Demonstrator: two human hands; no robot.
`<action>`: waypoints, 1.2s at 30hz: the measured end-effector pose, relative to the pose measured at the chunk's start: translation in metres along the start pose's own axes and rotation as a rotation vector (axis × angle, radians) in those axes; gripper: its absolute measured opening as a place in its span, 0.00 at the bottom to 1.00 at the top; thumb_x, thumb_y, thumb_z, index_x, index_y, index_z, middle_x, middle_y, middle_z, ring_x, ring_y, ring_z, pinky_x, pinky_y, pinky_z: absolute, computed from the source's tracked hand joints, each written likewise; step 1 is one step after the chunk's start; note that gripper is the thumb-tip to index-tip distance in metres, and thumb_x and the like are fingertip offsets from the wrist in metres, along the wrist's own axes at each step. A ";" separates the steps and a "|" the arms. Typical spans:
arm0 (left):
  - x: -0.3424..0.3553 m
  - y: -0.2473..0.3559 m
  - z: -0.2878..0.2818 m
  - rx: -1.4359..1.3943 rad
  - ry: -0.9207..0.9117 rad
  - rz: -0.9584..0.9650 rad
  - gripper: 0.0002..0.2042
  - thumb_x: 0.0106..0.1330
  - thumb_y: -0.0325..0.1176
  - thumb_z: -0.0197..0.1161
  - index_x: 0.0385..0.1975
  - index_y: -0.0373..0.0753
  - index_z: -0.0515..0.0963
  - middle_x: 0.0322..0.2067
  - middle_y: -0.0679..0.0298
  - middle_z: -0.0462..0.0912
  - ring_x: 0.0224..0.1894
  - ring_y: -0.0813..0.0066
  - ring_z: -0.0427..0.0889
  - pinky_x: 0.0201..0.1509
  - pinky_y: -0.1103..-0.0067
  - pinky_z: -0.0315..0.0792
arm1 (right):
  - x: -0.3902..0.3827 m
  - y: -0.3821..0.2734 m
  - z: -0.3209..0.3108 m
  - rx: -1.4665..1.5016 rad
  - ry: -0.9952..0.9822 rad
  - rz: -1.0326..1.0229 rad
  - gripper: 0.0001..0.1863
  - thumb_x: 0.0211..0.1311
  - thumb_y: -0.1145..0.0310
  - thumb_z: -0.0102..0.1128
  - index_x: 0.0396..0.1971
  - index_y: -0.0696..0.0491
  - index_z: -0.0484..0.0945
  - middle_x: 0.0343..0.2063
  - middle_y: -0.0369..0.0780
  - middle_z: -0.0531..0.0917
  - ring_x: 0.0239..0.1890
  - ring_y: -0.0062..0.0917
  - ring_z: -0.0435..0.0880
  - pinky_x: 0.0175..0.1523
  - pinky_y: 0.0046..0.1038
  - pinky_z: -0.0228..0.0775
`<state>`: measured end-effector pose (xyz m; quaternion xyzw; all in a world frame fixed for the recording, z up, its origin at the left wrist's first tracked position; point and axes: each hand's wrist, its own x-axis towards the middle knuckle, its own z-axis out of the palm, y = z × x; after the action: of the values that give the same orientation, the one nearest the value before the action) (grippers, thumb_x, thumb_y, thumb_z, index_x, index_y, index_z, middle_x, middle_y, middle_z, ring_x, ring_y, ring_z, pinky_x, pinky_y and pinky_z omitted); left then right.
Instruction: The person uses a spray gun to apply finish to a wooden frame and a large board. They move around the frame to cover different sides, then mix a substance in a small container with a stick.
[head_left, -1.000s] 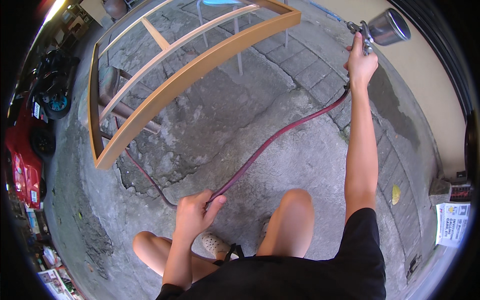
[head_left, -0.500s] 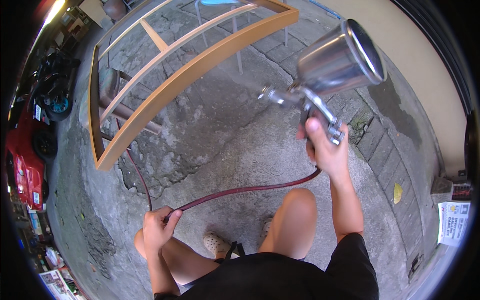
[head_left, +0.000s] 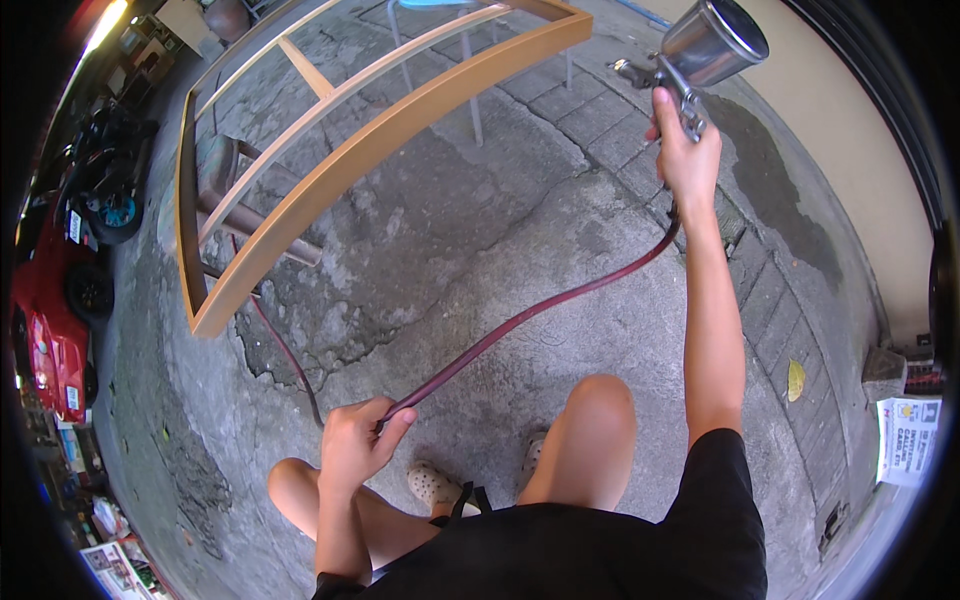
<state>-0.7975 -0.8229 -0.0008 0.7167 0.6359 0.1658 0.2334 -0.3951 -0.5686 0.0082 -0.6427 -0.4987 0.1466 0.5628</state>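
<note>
My right hand [head_left: 688, 150] is closed on a silver spray gun [head_left: 680, 85] with a metal cup [head_left: 710, 45], held out at arm's length at the upper right. A dark red hose [head_left: 530, 310] runs from below the gun down to my left hand [head_left: 358, 440], which is closed round it near my knees. At the upper left, a gold-brown wooden frame [head_left: 360, 150] with pale inner slats [head_left: 300, 130] rests raised off the ground, on metal-legged supports. The gun is to the right of the frame, not touching it.
A red vehicle [head_left: 55, 350] and a black motorcycle [head_left: 105, 180] stand along the left edge. A blue-seated stool [head_left: 430, 5] is under the frame's far end. Cracked concrete [head_left: 400, 250] lies underfoot. A beige wall [head_left: 840, 140] and a printed white sign [head_left: 905, 440] are at the right.
The spray gun swung in toward my body half a second ago, with a faint mist at its nozzle, and has since moved back up and away. My left hand shifted left, then partly back right, with the hose.
</note>
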 end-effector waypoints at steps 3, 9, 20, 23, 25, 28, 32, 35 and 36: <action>0.007 0.013 0.007 -0.048 0.007 0.032 0.15 0.63 0.43 0.69 0.23 0.37 0.80 0.14 0.58 0.74 0.13 0.60 0.73 0.20 0.71 0.65 | 0.033 0.009 0.001 -0.021 0.100 0.048 0.32 0.64 0.42 0.61 0.20 0.61 0.82 0.14 0.39 0.80 0.13 0.21 0.77 0.21 0.27 0.68; 0.012 0.013 0.014 -0.063 0.003 0.038 0.16 0.64 0.44 0.68 0.23 0.37 0.79 0.14 0.57 0.74 0.14 0.58 0.74 0.21 0.69 0.66 | 0.051 0.005 0.001 -0.003 0.326 0.107 0.30 0.65 0.43 0.60 0.24 0.60 0.83 0.15 0.39 0.80 0.08 0.21 0.73 0.16 0.27 0.63; -0.034 -0.045 -0.043 -0.019 0.029 -0.121 0.16 0.64 0.42 0.67 0.22 0.34 0.79 0.14 0.54 0.73 0.17 0.56 0.73 0.23 0.68 0.65 | -0.096 -0.054 -0.010 0.275 -0.257 0.184 0.23 0.72 0.51 0.57 0.33 0.60 0.79 0.20 0.40 0.80 0.08 0.16 0.68 0.11 0.19 0.55; -0.046 -0.057 -0.059 0.002 0.045 -0.149 0.19 0.64 0.43 0.67 0.21 0.33 0.78 0.14 0.53 0.72 0.17 0.55 0.72 0.23 0.68 0.63 | -0.126 -0.062 -0.006 0.287 -0.329 0.160 0.22 0.71 0.53 0.58 0.34 0.61 0.79 0.21 0.40 0.80 0.09 0.15 0.69 0.12 0.18 0.56; -0.051 -0.062 -0.064 0.006 0.065 -0.148 0.20 0.64 0.44 0.67 0.20 0.33 0.77 0.14 0.54 0.71 0.17 0.55 0.71 0.22 0.68 0.63 | -0.142 -0.068 -0.004 0.270 -0.369 0.120 0.22 0.71 0.53 0.59 0.35 0.61 0.79 0.21 0.40 0.81 0.09 0.15 0.68 0.12 0.18 0.56; -0.055 -0.067 -0.069 0.007 0.103 -0.154 0.22 0.64 0.46 0.67 0.18 0.33 0.74 0.13 0.55 0.69 0.16 0.56 0.69 0.22 0.68 0.61 | -0.166 -0.090 0.004 0.307 -0.372 0.096 0.20 0.68 0.56 0.64 0.27 0.60 0.81 0.16 0.32 0.77 0.18 0.13 0.72 0.23 0.21 0.60; -0.065 -0.077 -0.077 0.033 0.137 -0.167 0.22 0.64 0.46 0.67 0.17 0.33 0.74 0.13 0.55 0.69 0.15 0.57 0.68 0.21 0.68 0.60 | -0.184 -0.102 0.009 0.281 -0.493 0.031 0.17 0.65 0.61 0.67 0.26 0.60 0.79 0.18 0.34 0.76 0.20 0.15 0.71 0.26 0.22 0.60; -0.077 -0.090 -0.083 0.058 0.169 -0.174 0.22 0.64 0.47 0.67 0.17 0.33 0.75 0.13 0.55 0.69 0.15 0.57 0.68 0.21 0.68 0.60 | -0.197 -0.115 0.017 0.284 -0.553 -0.024 0.17 0.64 0.61 0.68 0.26 0.60 0.79 0.18 0.36 0.75 0.20 0.17 0.71 0.26 0.23 0.60; -0.081 -0.093 -0.085 0.067 0.182 -0.176 0.23 0.64 0.47 0.66 0.17 0.33 0.75 0.13 0.56 0.69 0.15 0.57 0.68 0.21 0.68 0.60 | -0.203 -0.118 0.021 0.280 -0.572 -0.042 0.16 0.63 0.61 0.68 0.27 0.61 0.79 0.18 0.36 0.75 0.20 0.17 0.71 0.26 0.23 0.61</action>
<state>-0.9319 -0.8849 0.0240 0.6475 0.7200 0.1878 0.1643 -0.5605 -0.7355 0.0286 -0.4814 -0.6249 0.3768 0.4855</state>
